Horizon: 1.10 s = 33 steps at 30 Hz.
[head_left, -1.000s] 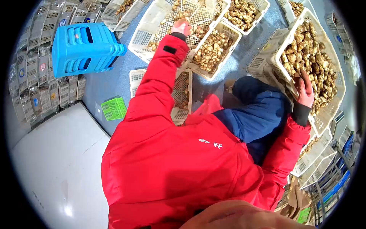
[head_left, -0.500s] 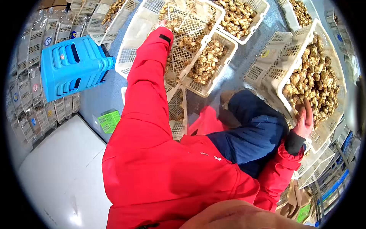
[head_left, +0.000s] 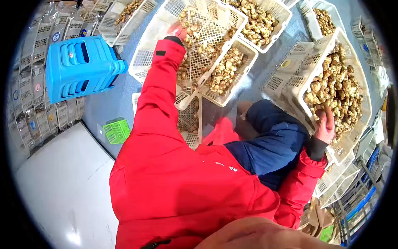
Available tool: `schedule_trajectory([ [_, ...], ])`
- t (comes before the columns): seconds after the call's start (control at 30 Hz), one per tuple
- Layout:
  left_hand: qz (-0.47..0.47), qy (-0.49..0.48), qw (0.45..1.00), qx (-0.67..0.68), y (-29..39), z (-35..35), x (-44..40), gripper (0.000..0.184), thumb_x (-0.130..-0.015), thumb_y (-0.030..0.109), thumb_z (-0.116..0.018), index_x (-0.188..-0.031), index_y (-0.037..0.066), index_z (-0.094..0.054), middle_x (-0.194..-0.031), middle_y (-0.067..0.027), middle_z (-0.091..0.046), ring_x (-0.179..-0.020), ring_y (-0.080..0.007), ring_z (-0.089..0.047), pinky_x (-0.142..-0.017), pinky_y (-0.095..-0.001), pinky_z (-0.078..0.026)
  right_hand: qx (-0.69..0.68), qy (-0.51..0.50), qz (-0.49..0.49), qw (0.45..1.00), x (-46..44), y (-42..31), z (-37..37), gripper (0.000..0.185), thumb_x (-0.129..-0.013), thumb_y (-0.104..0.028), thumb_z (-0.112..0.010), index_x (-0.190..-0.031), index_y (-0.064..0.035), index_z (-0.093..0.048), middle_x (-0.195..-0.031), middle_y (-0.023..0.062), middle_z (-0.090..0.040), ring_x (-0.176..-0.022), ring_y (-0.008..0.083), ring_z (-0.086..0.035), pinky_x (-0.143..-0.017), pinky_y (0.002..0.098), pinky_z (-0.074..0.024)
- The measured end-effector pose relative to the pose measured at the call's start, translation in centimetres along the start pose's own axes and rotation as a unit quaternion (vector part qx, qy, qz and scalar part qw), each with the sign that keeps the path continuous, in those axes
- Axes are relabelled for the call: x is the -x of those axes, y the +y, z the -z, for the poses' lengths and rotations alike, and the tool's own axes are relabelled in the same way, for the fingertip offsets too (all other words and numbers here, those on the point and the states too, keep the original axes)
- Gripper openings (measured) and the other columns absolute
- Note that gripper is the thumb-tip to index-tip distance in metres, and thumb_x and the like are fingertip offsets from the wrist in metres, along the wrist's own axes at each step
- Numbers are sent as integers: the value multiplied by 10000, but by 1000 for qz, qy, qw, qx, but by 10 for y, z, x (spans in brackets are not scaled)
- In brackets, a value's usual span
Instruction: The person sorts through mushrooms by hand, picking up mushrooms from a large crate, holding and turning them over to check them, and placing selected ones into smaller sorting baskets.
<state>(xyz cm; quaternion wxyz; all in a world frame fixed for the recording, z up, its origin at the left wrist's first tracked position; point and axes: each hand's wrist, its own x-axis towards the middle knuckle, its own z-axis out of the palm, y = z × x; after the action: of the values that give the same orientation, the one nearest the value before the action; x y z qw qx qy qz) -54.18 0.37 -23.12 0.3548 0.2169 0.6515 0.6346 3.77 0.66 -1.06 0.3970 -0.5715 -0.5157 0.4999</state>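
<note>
My left hand (head_left: 177, 31) is at the far end of my outstretched arm, over the left part of a large white perforated crate (head_left: 143, 54). Right beside it lie knobbly brown-and-cream mushrooms (head_left: 191, 31), spread loosely over the crate's grid floor. Its fingers are too small and blurred to make out a grip. On the other side, my right hand (head_left: 325, 128) rests at the near edge of a heap of similar mushrooms (head_left: 338, 89) in a tilted white crate (head_left: 362, 79). The fingers reach out over the heap, with dark fingertips touching it.
A smaller crate of mushrooms (head_left: 228, 70) stands against the large one, and another full crate (head_left: 286, 25) is behind it. To the left are a blue plastic stool (head_left: 78, 68), a green basket (head_left: 117, 131) and a white surface (head_left: 62, 186). My bent knee (head_left: 277, 124) sits between the crates.
The view has shifted slightly. My left hand shows more fully beside the mushrooms in the large crate. My right hand has moved a little left along the near edge of its heap.
</note>
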Motion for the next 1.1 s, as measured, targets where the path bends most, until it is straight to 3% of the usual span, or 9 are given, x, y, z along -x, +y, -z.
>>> schedule_trajectory([
  [0.1,-180,-69,949,-249,41,-42,32,414,-802,289,-508,-1086,-11,-486,-1035,-196,-556,-914,-295,-555,-804,-327,-447,22,29,-4,999,-3,6,3,331,-851,-134,-515,-1163,-24,-498,-946,66,-610,-794,100,-561,-663,181,-412],
  [0.17,-174,-59,795,-579,102,-81,89,401,-803,281,-470,-1065,-22,-494,-934,-191,-589,-849,-293,-568,-739,-354,-461,-7,34,-33,999,-5,-1,1,324,-850,-127,-515,-1156,-22,-503,-951,72,-607,-819,113,-566,-706,204,-429],
  [0.23,-279,-146,886,-339,80,-89,108,362,-775,207,-534,-1077,10,-494,-906,-150,-597,-791,-287,-570,-713,-357,-463,-29,-7,-17,999,-4,-19,-14,316,-846,-103,-509,-1150,-16,-504,-966,80,-602,-851,117,-562,-748,220,-432],
  [0.33,-298,-232,862,-337,109,-129,170,387,-793,189,-568,-1131,48,-446,-777,-130,-604,-665,-174,-585,-578,-276,-474,-3,-113,37,993,8,-60,-45,330,-821,-42,-500,-1150,-10,-497,-989,80,-596,-898,116,-546,-785,223,-422],
  [0.37,-39,-239,969,-52,118,-148,184,361,-814,208,-553,-1123,51,-452,-779,-137,-596,-661,-184,-584,-553,-274,-473,-2,-137,47,989,12,-71,-55,342,-822,-38,-501,-1162,-8,-486,-1013,86,-587,-930,116,-538,-804,224,-415],
  [0.4,238,-206,921,231,120,-164,198,338,-835,226,-538,-1114,54,-457,-781,-143,-587,-657,-193,-583,-529,-272,-472,-2,-163,55,985,15,-77,-65,354,-822,-33,-502,-1174,-5,-475,-1038,92,-579,-961,115,-529,-823,224,-407],
  [0.73,189,-297,934,68,150,-232,291,355,-851,250,-524,-1124,30,-468,-935,-75,-574,-700,-152,-563,-618,-277,-478,9,-197,45,979,23,-49,-72,465,-772,-75,-565,-1222,-92,-447,-938,9,-537,-843,73,-501,-715,211,-425],
  [0.93,224,-406,860,212,139,-232,284,327,-870,181,-489,-1132,-7,-435,-930,-113,-566,-738,-159,-574,-622,-265,-484,-430,-309,-78,845,18,-6,-45,587,-802,-190,-585,-1289,-14,-309,-869,-24,-502,-745,57,-485,-679,188,-406],
  [1.1,13,-354,934,-31,178,-258,314,325,-798,88,-568,-1076,-41,-459,-899,-119,-583,-756,-139,-580,-659,-226,-463,-363,-270,-60,890,25,-23,-44,555,-819,-189,-538,-1277,15,-300,-798,15,-517,-590,67,-450,-488,153,-309],
])
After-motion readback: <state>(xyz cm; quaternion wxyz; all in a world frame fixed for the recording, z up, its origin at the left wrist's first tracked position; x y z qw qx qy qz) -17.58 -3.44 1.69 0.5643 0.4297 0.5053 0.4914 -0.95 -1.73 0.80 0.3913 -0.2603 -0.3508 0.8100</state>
